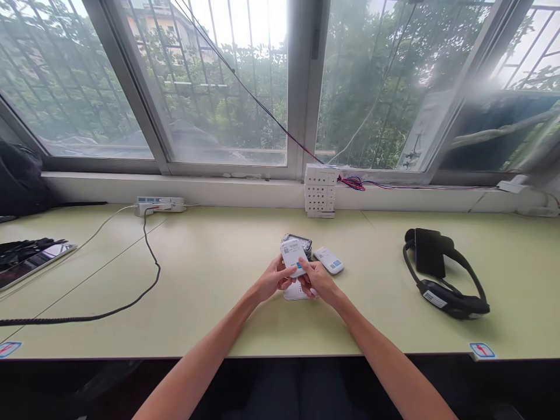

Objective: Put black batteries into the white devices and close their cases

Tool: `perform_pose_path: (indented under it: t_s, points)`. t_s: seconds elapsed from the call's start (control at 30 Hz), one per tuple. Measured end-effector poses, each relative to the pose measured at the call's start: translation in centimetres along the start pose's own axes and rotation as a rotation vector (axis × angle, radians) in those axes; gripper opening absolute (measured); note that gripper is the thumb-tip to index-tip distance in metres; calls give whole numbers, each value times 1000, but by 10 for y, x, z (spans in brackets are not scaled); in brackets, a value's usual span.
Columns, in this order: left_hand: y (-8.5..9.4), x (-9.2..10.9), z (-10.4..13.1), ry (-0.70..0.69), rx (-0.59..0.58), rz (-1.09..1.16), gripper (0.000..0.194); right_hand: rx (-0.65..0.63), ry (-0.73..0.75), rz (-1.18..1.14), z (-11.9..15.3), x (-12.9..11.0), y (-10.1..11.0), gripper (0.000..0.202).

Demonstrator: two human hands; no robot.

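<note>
A white rounded device [294, 252] with printed labels and a small blue patch is held up between both hands over the table. My left hand [272, 281] grips its left side, thumb across the lower face. From the right, my right hand [322, 281] holds the lower right edge, its thumb near the blue patch. Beneath the hands lies another white piece [294, 293], partly covered. Just behind the held device sits a dark-framed stack [305, 241], partly hidden. A second white device [329, 261] with a blue label lies flat to the right of it.
White boxes [320, 192] are stacked at the sill beside coiled wires [352, 183]. A black headset [455, 298] lies at the right. On the left are a power strip [160, 205], a black cable [158, 271] and a tablet [37, 265]. The table's front edge [297, 355] is nearby.
</note>
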State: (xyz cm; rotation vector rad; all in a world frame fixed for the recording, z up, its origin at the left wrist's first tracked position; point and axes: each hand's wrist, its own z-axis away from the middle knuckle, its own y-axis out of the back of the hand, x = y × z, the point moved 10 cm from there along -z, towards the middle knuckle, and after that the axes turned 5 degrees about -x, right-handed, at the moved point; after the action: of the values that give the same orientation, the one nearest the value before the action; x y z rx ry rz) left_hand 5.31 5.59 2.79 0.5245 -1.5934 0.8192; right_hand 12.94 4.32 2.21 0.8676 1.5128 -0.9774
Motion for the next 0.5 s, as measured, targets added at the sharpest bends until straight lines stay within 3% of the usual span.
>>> perform_pose_path:
  t_s: [0.5]
  points:
    - [0, -1, -2, -9, -6, 7, 42, 47, 27, 14, -1, 0, 6, 53]
